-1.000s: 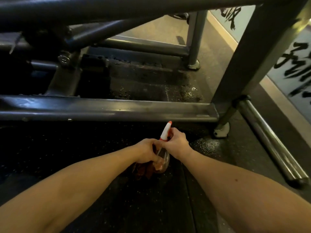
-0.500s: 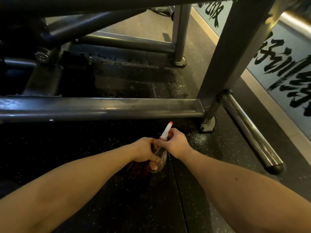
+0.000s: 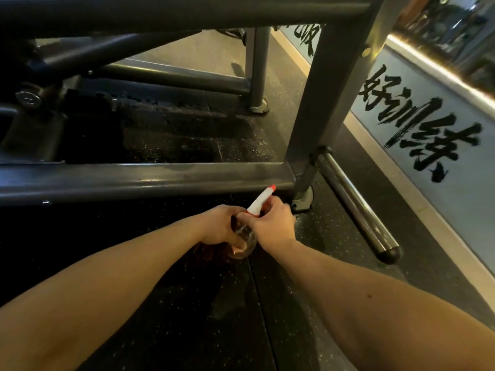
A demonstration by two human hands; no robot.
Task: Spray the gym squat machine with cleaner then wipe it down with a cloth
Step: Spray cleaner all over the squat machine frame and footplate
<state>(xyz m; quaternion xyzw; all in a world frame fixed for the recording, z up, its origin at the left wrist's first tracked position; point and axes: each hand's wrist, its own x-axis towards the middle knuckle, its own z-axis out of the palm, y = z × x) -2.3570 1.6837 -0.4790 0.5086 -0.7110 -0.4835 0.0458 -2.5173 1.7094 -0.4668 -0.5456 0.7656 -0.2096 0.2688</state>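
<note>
- Spray bottle (image 3: 246, 241): clear body, white head, orange tip. Held low over the floor between both hands and tilted, with the tip aimed up and right.
- Left hand (image 3: 221, 224): fingers wrapped round the clear body from the left.
- Right hand (image 3: 272, 226): fingers curled round the neck just under the white head.
- Cloth (image 3: 207, 254): reddish-brown, beneath the left hand. Mostly covered and too dark to tell whether it is held or lies loose.
- Floor (image 3: 187, 330): black speckled rubber with a seam running back from under the bottle. Open room on the near sides; wet sheen just right of the right hand.
- Squat machine (image 3: 329, 89): grey steel frame. Its lower rail (image 3: 147, 178) crosses left to right just beyond the tip; contact cannot be told. The corner foot (image 3: 302, 202) stands near the right hand.
- Chrome peg (image 3: 356, 207): juts from that corner toward the near right and ends in a black cap.
- Far rail (image 3: 174, 76): the space before it is in deep shadow, and the parts at left are hard to make out.
- Top beam (image 3: 160, 9): cut off by the upper edge.
- Wall panel (image 3: 428, 135): pale with black brush lettering, far right, partly cut off.
</note>
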